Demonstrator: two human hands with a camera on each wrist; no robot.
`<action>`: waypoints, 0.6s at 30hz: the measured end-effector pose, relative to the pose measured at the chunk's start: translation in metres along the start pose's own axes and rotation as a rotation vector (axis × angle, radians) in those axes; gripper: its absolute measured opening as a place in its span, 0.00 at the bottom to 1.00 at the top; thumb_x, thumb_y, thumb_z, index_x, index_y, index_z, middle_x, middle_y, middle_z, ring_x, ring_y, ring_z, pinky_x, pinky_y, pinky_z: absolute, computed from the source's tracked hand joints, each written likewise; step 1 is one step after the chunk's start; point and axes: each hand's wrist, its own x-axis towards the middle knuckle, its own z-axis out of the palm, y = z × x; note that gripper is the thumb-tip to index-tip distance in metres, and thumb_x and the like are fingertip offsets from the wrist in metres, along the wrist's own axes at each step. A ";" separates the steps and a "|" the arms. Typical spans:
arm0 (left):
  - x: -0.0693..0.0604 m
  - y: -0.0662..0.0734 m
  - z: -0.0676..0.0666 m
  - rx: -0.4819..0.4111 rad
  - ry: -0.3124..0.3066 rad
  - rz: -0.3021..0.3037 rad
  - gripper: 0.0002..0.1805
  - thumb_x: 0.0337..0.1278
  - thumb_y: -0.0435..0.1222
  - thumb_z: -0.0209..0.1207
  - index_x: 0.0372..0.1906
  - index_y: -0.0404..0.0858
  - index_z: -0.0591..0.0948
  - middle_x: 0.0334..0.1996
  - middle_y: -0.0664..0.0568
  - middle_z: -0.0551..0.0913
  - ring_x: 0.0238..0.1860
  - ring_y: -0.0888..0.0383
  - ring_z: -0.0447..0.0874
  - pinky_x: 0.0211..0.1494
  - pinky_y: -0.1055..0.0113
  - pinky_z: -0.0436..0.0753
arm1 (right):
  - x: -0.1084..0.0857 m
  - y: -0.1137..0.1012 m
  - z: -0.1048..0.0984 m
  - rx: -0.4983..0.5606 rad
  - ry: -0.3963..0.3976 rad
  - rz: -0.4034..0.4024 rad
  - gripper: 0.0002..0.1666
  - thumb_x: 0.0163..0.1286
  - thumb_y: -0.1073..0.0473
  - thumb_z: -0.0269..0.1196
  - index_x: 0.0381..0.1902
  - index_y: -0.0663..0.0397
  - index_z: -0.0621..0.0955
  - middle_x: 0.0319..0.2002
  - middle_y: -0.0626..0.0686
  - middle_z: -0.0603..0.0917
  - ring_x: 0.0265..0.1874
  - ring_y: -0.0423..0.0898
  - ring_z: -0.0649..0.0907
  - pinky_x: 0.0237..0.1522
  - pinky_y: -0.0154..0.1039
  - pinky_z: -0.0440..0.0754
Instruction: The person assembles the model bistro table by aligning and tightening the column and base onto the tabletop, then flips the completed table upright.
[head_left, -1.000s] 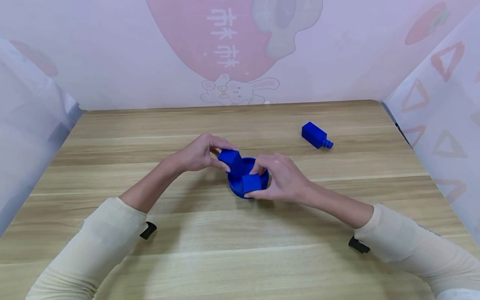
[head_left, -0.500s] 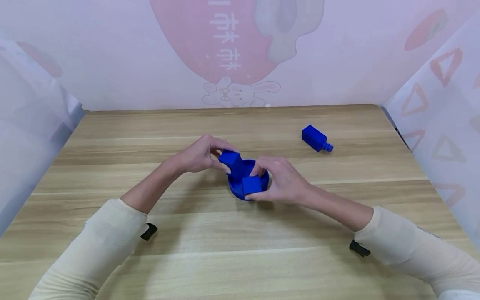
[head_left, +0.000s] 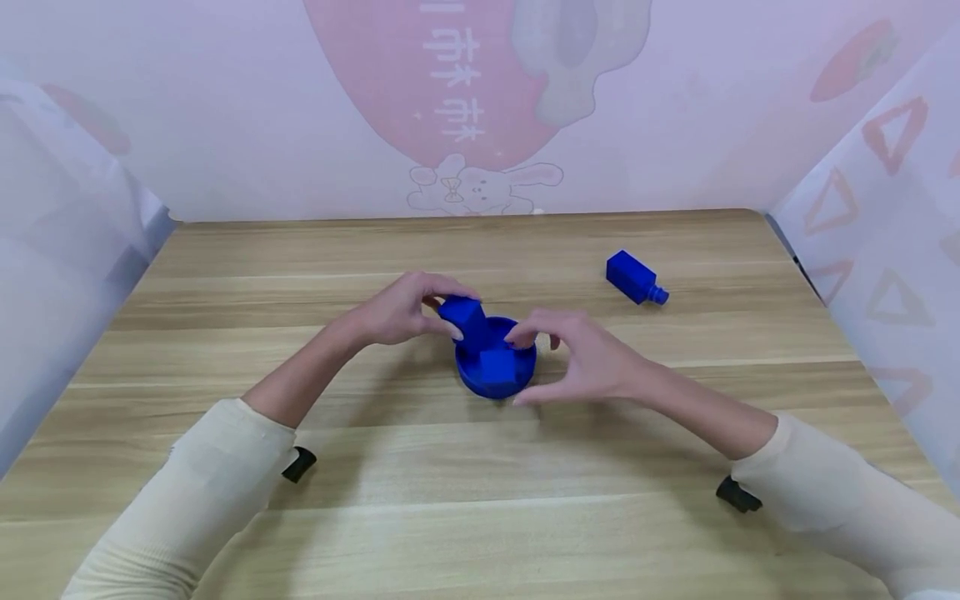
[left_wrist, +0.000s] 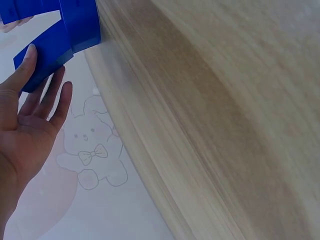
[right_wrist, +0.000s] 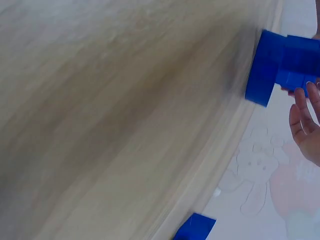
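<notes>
A round blue dish [head_left: 495,392] stands mid-table. My left hand [head_left: 397,310] pinches a blue block [head_left: 463,317] that leans over the dish's left side; the left wrist view shows this block [left_wrist: 47,57] between thumb and fingers. A second blue block [head_left: 497,367] is in the dish's front part. Around its right side my right hand [head_left: 588,358] is spread, thumb and fingers apart, holding nothing. The right wrist view shows the dish [right_wrist: 264,70] from the side.
A blue bottle-shaped piece [head_left: 632,277] with a narrow neck lies on the wooden table [head_left: 480,533] at the back right. Printed cloth walls [head_left: 262,125] stand behind and at both sides.
My right hand has let go of the second block and moved a little to the right, its fingers wider apart. The left hand keeps its grip in nearly the same place.
</notes>
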 end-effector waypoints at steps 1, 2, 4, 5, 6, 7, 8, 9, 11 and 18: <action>0.000 0.000 0.000 0.007 0.004 0.002 0.26 0.55 0.25 0.73 0.61 0.27 0.82 0.56 0.37 0.85 0.52 0.45 0.86 0.58 0.49 0.86 | -0.002 0.001 -0.003 0.005 0.004 0.008 0.36 0.50 0.50 0.84 0.55 0.57 0.85 0.47 0.50 0.87 0.48 0.51 0.83 0.44 0.54 0.82; 0.000 0.000 0.000 0.012 0.006 0.001 0.27 0.55 0.25 0.73 0.62 0.28 0.82 0.56 0.37 0.85 0.53 0.45 0.86 0.58 0.49 0.86 | -0.003 0.002 -0.005 0.010 0.010 0.016 0.36 0.51 0.50 0.84 0.56 0.57 0.84 0.48 0.51 0.87 0.48 0.52 0.83 0.45 0.54 0.82; 0.000 0.000 -0.001 0.030 0.012 -0.008 0.29 0.55 0.25 0.73 0.64 0.29 0.81 0.58 0.37 0.84 0.54 0.45 0.85 0.57 0.49 0.86 | -0.006 0.005 -0.011 0.021 0.029 0.029 0.35 0.52 0.53 0.83 0.57 0.58 0.84 0.47 0.53 0.88 0.48 0.54 0.83 0.44 0.54 0.81; 0.000 0.000 -0.001 0.041 0.016 -0.011 0.30 0.56 0.25 0.73 0.65 0.29 0.80 0.59 0.37 0.84 0.55 0.44 0.84 0.57 0.49 0.86 | -0.007 0.007 -0.013 0.025 0.043 0.036 0.34 0.53 0.54 0.83 0.57 0.58 0.84 0.47 0.54 0.88 0.48 0.55 0.84 0.44 0.55 0.81; -0.001 0.000 -0.002 0.054 0.024 -0.011 0.32 0.55 0.26 0.73 0.66 0.29 0.79 0.60 0.37 0.83 0.57 0.44 0.84 0.58 0.49 0.85 | -0.007 0.009 -0.016 0.027 0.059 0.042 0.33 0.54 0.56 0.82 0.57 0.58 0.84 0.47 0.55 0.88 0.48 0.56 0.84 0.44 0.55 0.81; -0.002 0.001 -0.002 0.069 0.033 -0.010 0.33 0.55 0.26 0.74 0.67 0.29 0.78 0.61 0.37 0.83 0.59 0.43 0.83 0.59 0.48 0.84 | -0.008 0.011 -0.019 0.023 0.077 0.050 0.31 0.55 0.57 0.81 0.57 0.58 0.84 0.46 0.54 0.88 0.47 0.56 0.84 0.43 0.54 0.81; -0.003 0.002 -0.002 0.089 0.044 -0.008 0.35 0.54 0.27 0.75 0.68 0.29 0.77 0.62 0.36 0.82 0.61 0.43 0.81 0.60 0.46 0.83 | -0.008 0.013 -0.021 0.019 0.098 0.059 0.29 0.57 0.58 0.80 0.56 0.57 0.85 0.45 0.54 0.89 0.47 0.56 0.84 0.43 0.54 0.81; -0.004 0.004 -0.002 0.111 0.060 -0.006 0.36 0.53 0.28 0.76 0.69 0.29 0.77 0.63 0.37 0.81 0.63 0.43 0.80 0.62 0.46 0.82 | -0.008 0.016 -0.024 0.017 0.121 0.069 0.26 0.59 0.59 0.78 0.55 0.57 0.85 0.44 0.54 0.89 0.47 0.56 0.84 0.43 0.54 0.81; -0.007 0.009 -0.001 0.151 0.100 0.002 0.38 0.51 0.30 0.77 0.69 0.31 0.77 0.65 0.37 0.79 0.67 0.42 0.76 0.67 0.45 0.78 | -0.009 0.021 -0.029 0.005 0.170 0.097 0.21 0.62 0.60 0.76 0.53 0.57 0.86 0.43 0.52 0.89 0.46 0.54 0.85 0.42 0.53 0.80; -0.013 0.037 0.012 0.213 0.240 0.139 0.19 0.53 0.33 0.77 0.50 0.33 0.87 0.51 0.45 0.86 0.55 0.49 0.83 0.60 0.52 0.82 | -0.010 0.050 -0.051 -0.101 0.302 0.227 0.14 0.70 0.60 0.70 0.49 0.63 0.86 0.42 0.58 0.89 0.44 0.53 0.85 0.44 0.48 0.81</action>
